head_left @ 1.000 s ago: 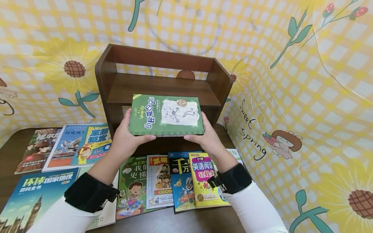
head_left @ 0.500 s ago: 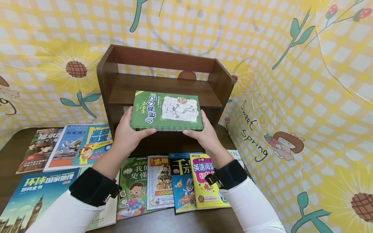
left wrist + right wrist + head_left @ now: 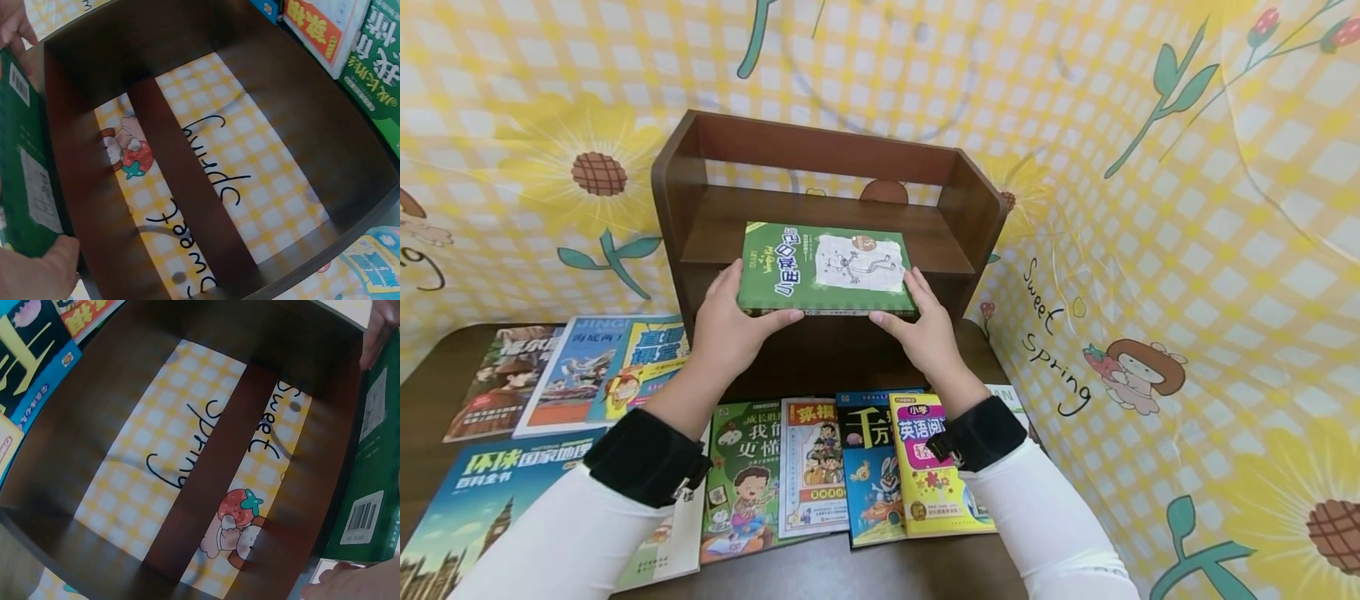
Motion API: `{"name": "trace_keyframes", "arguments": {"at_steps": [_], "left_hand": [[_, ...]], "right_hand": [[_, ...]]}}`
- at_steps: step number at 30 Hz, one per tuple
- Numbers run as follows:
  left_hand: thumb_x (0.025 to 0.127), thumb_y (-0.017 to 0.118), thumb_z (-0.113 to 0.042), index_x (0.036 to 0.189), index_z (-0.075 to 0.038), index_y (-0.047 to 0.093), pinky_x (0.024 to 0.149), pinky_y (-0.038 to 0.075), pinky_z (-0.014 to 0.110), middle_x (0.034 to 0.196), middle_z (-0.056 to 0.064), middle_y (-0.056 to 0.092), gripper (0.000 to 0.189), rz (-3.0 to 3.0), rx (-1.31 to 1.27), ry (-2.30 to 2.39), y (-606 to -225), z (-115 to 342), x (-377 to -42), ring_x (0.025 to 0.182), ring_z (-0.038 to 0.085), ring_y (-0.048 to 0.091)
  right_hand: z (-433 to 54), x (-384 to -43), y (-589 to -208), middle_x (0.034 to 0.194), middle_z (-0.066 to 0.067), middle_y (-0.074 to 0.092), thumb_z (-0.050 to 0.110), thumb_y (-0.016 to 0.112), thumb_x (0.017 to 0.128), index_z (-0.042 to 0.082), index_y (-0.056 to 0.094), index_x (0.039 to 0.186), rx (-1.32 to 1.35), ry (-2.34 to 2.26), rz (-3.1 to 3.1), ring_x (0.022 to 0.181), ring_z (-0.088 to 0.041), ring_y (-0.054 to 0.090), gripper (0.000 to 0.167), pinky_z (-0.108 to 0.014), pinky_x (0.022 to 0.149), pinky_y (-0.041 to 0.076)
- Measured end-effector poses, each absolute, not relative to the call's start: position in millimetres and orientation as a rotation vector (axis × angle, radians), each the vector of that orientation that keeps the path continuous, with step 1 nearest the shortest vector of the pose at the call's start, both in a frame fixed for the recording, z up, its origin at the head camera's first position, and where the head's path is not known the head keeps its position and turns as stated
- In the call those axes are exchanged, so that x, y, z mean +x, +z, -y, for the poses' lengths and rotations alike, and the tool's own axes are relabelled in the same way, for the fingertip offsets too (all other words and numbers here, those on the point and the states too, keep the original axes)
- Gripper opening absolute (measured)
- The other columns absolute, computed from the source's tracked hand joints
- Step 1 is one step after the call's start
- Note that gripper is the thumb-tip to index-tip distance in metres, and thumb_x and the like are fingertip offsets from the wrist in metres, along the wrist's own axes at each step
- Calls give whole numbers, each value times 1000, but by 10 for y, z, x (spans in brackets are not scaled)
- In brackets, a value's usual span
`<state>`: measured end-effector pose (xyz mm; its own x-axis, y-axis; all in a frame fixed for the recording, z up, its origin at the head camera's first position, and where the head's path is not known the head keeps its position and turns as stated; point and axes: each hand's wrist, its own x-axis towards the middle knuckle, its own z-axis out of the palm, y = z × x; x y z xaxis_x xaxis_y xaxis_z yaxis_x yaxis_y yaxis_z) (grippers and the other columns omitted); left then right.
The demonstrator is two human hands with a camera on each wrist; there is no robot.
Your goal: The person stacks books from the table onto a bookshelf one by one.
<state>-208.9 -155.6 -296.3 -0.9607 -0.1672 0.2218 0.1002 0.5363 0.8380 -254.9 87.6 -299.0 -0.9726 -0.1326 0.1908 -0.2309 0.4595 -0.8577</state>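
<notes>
A green book [image 3: 827, 268] with "Diary of a Wimpy Kid" on its cover lies flat, held between both hands over the front edge of the upper shelf. My left hand [image 3: 724, 327] grips its left end, thumb along the near edge. On the right end, my right hand [image 3: 931, 332] grips it the same way. Whether the book touches the shelf board is unclear. The green underside with a barcode label shows beside the shelf edge in the left wrist view, as does my left thumb [image 3: 61, 257]. Part of my right hand [image 3: 350, 584] appears in the right wrist view.
The brown two-tier bookshelf [image 3: 820, 218] stands at the back of the table [image 3: 820, 575]. Several books lie in front, among them a yellow one [image 3: 936, 492] and a green one [image 3: 741, 500]. More, including a blue geography book [image 3: 482, 492], lie left. Patterned cloth [image 3: 1150, 292] hangs behind and right.
Both hands have moved the green book forward and slightly up in the head view, from in front of the shelf edge to above it. Their grip looks the same.
</notes>
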Motion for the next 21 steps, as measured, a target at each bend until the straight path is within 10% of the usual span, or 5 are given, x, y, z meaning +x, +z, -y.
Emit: {"name": "trace_keyframes", "arguments": {"at_steps": [6,21], "left_hand": [[84,76,-34,150,-1,30,106,34,56,150,23,30,87,2438,65,-1263,-2887,1547,-2072,135,41,30],[88,72,-28,150,0,28,106,36,53,153,22,29,81,2544,59,-1204,-2737,1618,-2210,138,41,29]], "right_hand": [[-866,-2597,-2941,161,1,17,34,70,89,13,27,153,352,1426,2665,147,-22,15,79,-44,118,19],[-873,-2803,-2827,160,1,20,44,67,88,16,26,153,353,1177,2799,148,-15,4,82,-51,117,-6]]}}
